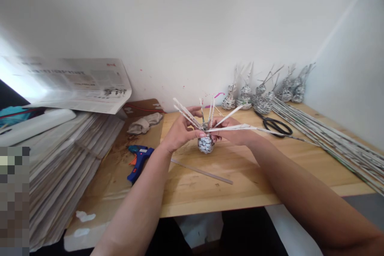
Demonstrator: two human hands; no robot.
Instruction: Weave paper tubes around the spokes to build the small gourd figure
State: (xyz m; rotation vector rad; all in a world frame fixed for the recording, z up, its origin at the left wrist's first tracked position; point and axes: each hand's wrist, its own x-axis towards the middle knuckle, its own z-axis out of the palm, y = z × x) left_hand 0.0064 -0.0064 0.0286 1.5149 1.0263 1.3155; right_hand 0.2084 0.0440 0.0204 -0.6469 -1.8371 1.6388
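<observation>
A small round basket woven from rolled newspaper is held just above the wooden table, between my two hands. Loose paper strips fan upward and outward from its top, and one long strip runs out to the right over my right forearm. My left hand closes on the basket's left rim, thumb across the front and fingers behind. On the right side, my right hand grips the rim among the strips; its fingers are partly hidden behind them.
Several woven newspaper pieces stand along the wall, with black scissors and a bundle of paper rolls at right. A blue glue gun, a thin stick, a crumpled cloth and a newspaper stack lie nearer left.
</observation>
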